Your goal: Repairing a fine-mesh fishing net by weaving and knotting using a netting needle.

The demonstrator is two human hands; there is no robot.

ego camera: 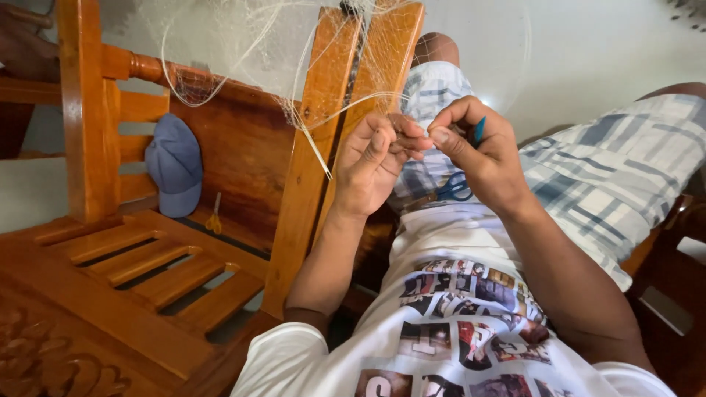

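Head view looking down at a seated person's lap, both hands raised close together in front of the chest. Left hand (371, 165) has fingers curled in, thumb and forefinger pinched on fine strands of a thin white fishing net (323, 95); the net hangs over the wooden slats (346, 110) of a chair back just beside the hand, loose loops of line trailing up toward the top edge. Right hand (478, 158) is closed too, forefinger bent down and fingertips meeting the left hand's, pinching the same bit of mesh; it also grips a blue tool (478, 132), tip sticking out past the knuckles, a blue part showing below the palm, exact kind of tool cannot tell. The two hands touch at the fingertips. Below them, a white T-shirt (448, 323) with a printed picture pattern and plaid shorts (610, 176) in grey and white, knees spread. Left of the hands, a wooden bench (147, 272) with a slatted seat and carved front; on its seat, small yellow-handled scissors (214, 218), well apart from the hands. A blue cap (174, 165) leans against the bench's back panel. Another person's arm (22, 44) shows at the top left corner, behind the bench rail.
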